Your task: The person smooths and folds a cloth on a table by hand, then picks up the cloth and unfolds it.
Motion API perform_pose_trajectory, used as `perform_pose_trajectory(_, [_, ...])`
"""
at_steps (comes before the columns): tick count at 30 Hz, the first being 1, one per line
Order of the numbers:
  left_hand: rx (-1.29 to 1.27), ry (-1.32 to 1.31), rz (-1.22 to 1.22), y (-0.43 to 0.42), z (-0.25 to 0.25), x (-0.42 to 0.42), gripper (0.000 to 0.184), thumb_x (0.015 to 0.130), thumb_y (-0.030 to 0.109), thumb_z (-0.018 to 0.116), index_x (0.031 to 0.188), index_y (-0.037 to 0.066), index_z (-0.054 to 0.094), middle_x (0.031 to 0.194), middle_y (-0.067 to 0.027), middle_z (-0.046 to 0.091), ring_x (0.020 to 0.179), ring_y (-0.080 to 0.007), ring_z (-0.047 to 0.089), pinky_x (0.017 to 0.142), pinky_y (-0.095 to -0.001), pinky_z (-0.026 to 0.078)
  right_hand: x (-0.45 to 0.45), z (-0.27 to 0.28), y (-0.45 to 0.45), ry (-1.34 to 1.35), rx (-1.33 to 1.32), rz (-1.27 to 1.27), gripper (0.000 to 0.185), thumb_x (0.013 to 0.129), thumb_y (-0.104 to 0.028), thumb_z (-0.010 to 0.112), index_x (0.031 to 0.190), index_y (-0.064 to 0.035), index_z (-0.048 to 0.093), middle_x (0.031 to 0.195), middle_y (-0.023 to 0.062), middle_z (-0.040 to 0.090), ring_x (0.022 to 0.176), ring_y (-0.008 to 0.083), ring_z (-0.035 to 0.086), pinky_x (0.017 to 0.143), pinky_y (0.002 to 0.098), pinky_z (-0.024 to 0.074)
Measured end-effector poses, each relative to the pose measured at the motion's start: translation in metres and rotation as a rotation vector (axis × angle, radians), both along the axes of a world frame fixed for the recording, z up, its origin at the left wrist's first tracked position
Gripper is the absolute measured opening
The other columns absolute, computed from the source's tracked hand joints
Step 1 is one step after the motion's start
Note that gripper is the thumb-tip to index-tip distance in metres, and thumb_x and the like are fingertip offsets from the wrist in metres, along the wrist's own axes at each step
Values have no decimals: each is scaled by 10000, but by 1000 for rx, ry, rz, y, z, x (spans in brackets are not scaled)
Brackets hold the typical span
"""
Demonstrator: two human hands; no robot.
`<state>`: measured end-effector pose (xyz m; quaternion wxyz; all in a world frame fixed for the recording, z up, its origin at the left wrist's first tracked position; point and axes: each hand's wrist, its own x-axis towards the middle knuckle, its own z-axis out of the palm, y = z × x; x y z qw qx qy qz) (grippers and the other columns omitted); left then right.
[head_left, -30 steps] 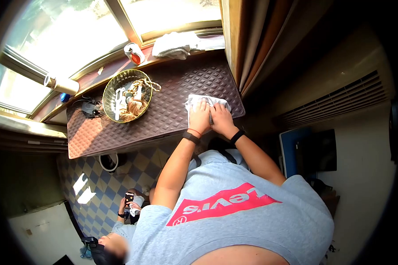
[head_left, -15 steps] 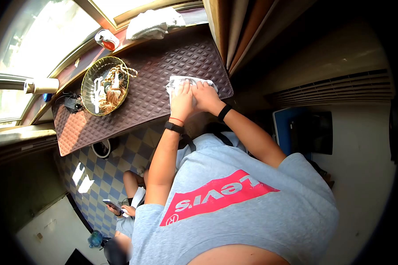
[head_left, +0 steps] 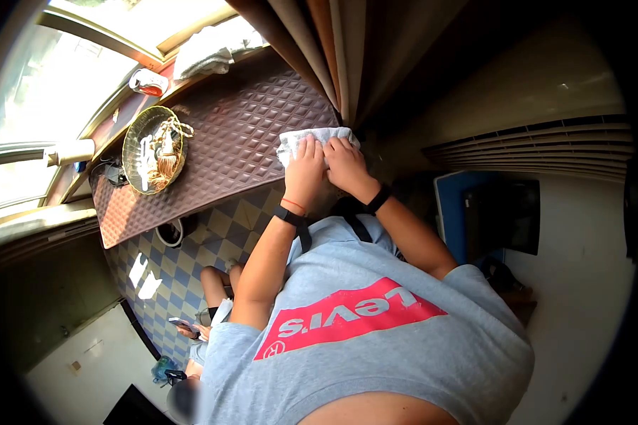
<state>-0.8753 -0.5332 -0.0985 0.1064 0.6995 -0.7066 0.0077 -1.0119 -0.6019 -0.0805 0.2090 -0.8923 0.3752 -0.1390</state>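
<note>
A white-grey cloth (head_left: 319, 133) lies bunched at the right end of the brown quilted tabletop (head_left: 241, 134). My left hand (head_left: 305, 173) grips it from above, fingers close together and pointing away from me. Right beside it, my right hand (head_left: 345, 167) also has its fingers over the cloth, slightly bent. Both thumbs and the cloth's underside are hidden. Farther left on the table stands a glass bowl (head_left: 126, 159) with a gold-coloured rim, holding tasselled cords and small items I cannot make out.
Along the windowsill are a drink can (head_left: 149, 82), a paper roll (head_left: 70, 151) and a white folded cloth (head_left: 202, 58). A curtain (head_left: 340, 57) hangs by the table's right end. At lower left sits another person holding a phone (head_left: 181, 324). A bin (head_left: 169, 234) stands under the table.
Both hands have moved the cloth rightward to the table's right end. The view has shifted too, so the bowl and table appear farther left.
</note>
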Motion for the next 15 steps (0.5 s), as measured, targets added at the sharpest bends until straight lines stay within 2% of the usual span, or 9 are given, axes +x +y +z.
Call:
perform_pose_trajectory(3, [38,-201,104,-11,6,-30,431,928,221,594,1284,-21,618,1431,-218,585,1314,-355,584,923,-532,571,-22,-4,0,-55,-29,42,395,772,-92,717,1154,-22,646,1207,115,630,1205,317,582,1018,429,496])
perform_pose_trajectory(7, [124,-209,116,-20,27,-42,486,891,169,652,1315,-61,593,1383,-265,606,1253,-387,630,842,-486,615,-42,-15,-6,-37,-139,136,592,827,-123,689,1392,2,561,1469,134,554,1410,299,483,1164,446,396])
perform_pose_trajectory(10, [137,-217,164,-24,1,-41,460,932,225,608,1319,-22,634,1414,-242,597,1284,-396,600,902,-570,590,-43,-33,-4,16,-122,181,667,884,-147,639,1514,-4,472,1602,131,437,1518,282,359,1223,493,314])
perform_pose_trajectory(11, [115,-238,201,-24,-7,-44,447,942,225,600,1317,-14,645,1425,-244,591,1301,-397,588,906,-581,581,-43,-37,-5,31,-138,193,660,901,-149,614,1527,-6,457,1614,127,420,1530,277,336,1232,502,294])
perform_pose_trajectory(14, [-4,-338,240,-21,-5,-51,461,932,193,599,1333,-33,621,1426,-249,595,1267,-381,623,858,-504,599,-43,-39,-5,79,-172,210,641,944,-151,552,1555,-9,423,1641,117,381,1558,265,283,1257,520,237])
perform_pose_trajectory(15, [3,-347,261,-20,-9,-53,453,951,197,579,1344,-24,616,1442,-232,591,1272,-364,625,874,-513,595,-42,-40,-6,99,-178,211,636,951,-150,539,1559,-10,418,1646,116,374,1562,264,275,1264,519,220])
